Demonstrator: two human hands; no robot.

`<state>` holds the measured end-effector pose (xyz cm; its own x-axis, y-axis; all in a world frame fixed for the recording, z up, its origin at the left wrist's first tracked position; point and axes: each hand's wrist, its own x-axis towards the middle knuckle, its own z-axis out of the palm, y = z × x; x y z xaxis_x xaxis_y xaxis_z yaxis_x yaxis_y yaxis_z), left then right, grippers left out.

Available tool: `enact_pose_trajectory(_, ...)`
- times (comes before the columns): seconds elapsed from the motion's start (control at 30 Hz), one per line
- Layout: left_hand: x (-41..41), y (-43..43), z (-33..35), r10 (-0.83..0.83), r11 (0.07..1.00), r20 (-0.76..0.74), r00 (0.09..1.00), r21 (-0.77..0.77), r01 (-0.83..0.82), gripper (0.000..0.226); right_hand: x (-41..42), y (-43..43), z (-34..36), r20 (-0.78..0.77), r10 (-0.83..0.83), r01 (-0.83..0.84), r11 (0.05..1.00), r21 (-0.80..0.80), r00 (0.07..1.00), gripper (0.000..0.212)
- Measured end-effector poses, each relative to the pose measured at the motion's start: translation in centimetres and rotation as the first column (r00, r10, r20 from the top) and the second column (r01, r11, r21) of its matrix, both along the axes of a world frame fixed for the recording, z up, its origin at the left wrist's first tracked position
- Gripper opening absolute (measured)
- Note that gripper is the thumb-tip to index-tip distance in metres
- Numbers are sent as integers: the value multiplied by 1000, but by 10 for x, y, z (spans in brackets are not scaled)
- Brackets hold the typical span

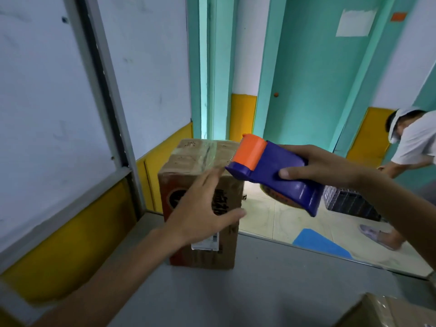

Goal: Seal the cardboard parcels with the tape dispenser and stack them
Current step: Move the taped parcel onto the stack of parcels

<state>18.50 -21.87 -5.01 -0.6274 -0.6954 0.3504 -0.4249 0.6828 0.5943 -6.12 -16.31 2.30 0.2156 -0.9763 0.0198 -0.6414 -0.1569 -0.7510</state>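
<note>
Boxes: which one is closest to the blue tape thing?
The tall upright box, right by the dispenser in the right hand. The other box shows only a corner at the picture's bottom right, far off.

My left hand point(200, 215): slender, fingers long, fine detail softened by blur. My left forearm point(106, 279), bare along all its visible length, reaches the frame edge at 7 o'clock. My right hand point(323, 166): thumbnail point(285, 173) short and rounded. My right forearm point(401, 208), likewise bare, broadens toward the edge at 4 o'clock. Both wrists are bare.
</note>
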Motion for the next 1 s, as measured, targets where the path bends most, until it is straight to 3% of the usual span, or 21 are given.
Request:
enact_pose_trajectory(0.07,-2,6,2,-28,993,-171,985,110,47,73,10,-8,-2,55,23,-22,1000,-14,998,42)
enact_pose_trajectory(0.13,2,0,1,6,997,-155,988,72,5,73,18,-13,-3,80,57,-56,998,-11,995,41)
enact_pose_trajectory(0.2,12,-16,-4,139,976,8,990,-173,-135,88,25,-13,-3,101,94,-96,995,12,990,57)
enact_pose_trajectory(0.27,26,-41,-9,344,898,96,934,-323,-297,100,30,-14,-3,104,108,-114,992,47,989,83)
enact_pose_trajectory(0.37,52,-80,-19,464,884,129,876,-137,-447,106,31,-16,-9,125,122,-134,987,91,985,99)
enact_pose_trajectory(0.43,66,-96,-29,429,899,86,899,57,-434,106,33,-15,-12,148,128,-144,984,106,981,99)
enact_pose_trajectory(0.5,72,-98,-41,342,930,7,940,143,-339,89,34,-14,-13,168,120,-142,982,125,978,99)
enact_pose_trajectory(0.63,77,-95,-55,311,948,-88,946,-34,-315,52,36,-13,-12,228,92,-124,984,128,969,96)
enact_pose_trajectory(0.77,80,-84,-54,277,946,-24,960,-169,-277,50,38,-12,-7,249,91,-124,985,124,964,97)
enact_pose_trajectory(1.0,85,-62,-45,217,970,40,975,-124,-210,49,43,-12,-1,291,95,-132,985,109,952,99)
